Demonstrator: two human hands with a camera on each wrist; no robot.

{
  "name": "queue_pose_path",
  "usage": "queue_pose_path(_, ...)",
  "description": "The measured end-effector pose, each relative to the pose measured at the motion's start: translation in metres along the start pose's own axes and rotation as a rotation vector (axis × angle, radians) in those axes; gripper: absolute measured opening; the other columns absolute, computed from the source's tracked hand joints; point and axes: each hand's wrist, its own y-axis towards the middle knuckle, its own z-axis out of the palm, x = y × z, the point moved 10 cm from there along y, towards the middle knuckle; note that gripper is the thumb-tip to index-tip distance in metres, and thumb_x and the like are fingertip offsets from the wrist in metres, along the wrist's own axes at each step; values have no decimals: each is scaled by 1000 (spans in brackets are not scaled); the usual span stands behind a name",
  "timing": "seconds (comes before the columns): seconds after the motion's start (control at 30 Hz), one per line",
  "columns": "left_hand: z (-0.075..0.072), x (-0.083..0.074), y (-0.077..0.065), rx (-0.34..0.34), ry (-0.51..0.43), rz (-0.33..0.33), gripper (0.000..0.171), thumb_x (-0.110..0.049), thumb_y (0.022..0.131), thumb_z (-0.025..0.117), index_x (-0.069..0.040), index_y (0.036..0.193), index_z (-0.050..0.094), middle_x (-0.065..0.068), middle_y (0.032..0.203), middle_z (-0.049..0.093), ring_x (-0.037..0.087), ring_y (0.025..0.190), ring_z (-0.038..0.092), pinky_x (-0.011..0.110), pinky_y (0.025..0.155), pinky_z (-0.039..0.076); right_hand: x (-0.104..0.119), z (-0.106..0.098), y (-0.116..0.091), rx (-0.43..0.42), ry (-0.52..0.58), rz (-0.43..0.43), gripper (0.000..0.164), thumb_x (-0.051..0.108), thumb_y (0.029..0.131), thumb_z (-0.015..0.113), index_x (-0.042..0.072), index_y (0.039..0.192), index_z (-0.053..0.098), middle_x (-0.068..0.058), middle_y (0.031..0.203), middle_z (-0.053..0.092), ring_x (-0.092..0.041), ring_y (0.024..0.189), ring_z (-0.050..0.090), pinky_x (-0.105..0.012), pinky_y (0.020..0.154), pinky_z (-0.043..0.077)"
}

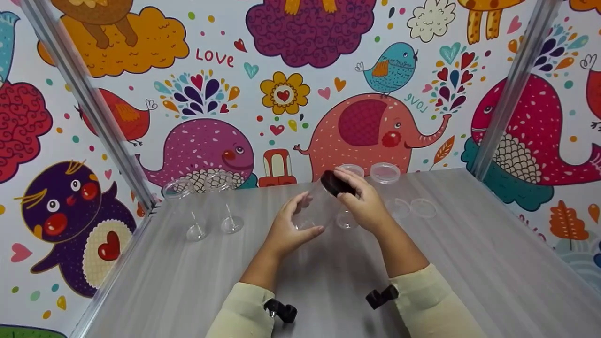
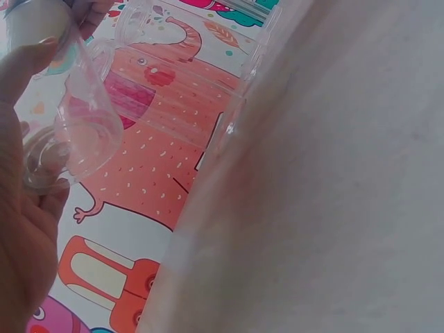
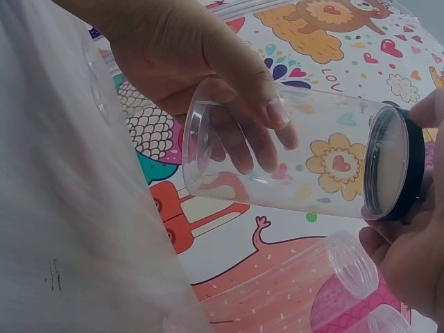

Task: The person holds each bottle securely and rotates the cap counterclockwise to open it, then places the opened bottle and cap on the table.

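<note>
A clear plastic jar [image 1: 313, 213] is held tilted above the table, its black lid [image 1: 331, 184] pointing up and to the right. My left hand [image 1: 287, 230] grips the jar's clear body toward its base, thumb on one side and fingers on the other. On the lid, my right hand [image 1: 368, 203] has its fingers and thumb curled round the rim. The right wrist view shows the lid [image 3: 413, 166] sitting on the jar's mouth, and nothing is visible inside the clear body [image 3: 305, 149]. Part of the lid is hidden by the right fingers.
Two open clear jars, one [image 1: 196, 233] and another [image 1: 232, 225], stand at the table's back left. More clear jars [image 1: 385, 179] stand behind the right hand, near a clear ring-like piece [image 1: 423, 208]. A printed wall and metal posts [image 1: 514, 89] border the grey table [image 1: 188, 291].
</note>
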Motion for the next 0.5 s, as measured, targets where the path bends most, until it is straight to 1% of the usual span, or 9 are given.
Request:
queue_pose_path(0.1,0,1,0,-2,4,-3,94,-62,76,89,-41,157,46,-14,153,58,13,146,54,46,123,48,-1,1,0,11,13,13,57,15,99,57,24,155,58,-3,168,48,-32,156,44,-58,123,46)
queue_pose_path(0.2,0,0,0,-3,0,7,94,-61,77,89,-38,157,47,-12,153,59,15,146,55,48,123,48,-1,2,0,21,23,9,59,14,99,57,25,157,57,-2,169,46,-32,157,42,-59,123,45)
queue_pose_path(0.27,0,-1,0,-2,-2,14,95,-61,77,89,-35,158,46,-11,154,59,16,147,55,50,123,48,0,2,0,22,22,-3,58,17,100,60,25,157,56,-2,170,45,-32,158,41,-59,125,43)
queue_pose_path(0.37,0,-1,0,-4,-3,11,96,-62,77,89,-36,159,46,-12,155,58,16,147,54,50,123,48,-1,1,0,13,5,-8,61,28,100,67,25,159,53,-1,171,42,-31,158,40,-59,127,39)
queue_pose_path(0.4,0,-1,-1,-5,-5,8,96,-63,76,89,-38,159,45,-12,155,58,15,147,54,50,123,48,-1,0,0,6,-7,-6,63,33,99,70,25,159,52,-2,171,42,-32,157,42,-59,126,40)
queue_pose_path(0.5,0,0,-1,-8,-7,-5,96,-64,75,89,-42,158,44,-14,155,57,14,148,54,50,122,48,-4,-4,1,-40,-56,25,69,47,95,76,25,157,54,-4,163,48,-31,145,52,-56,120,50)
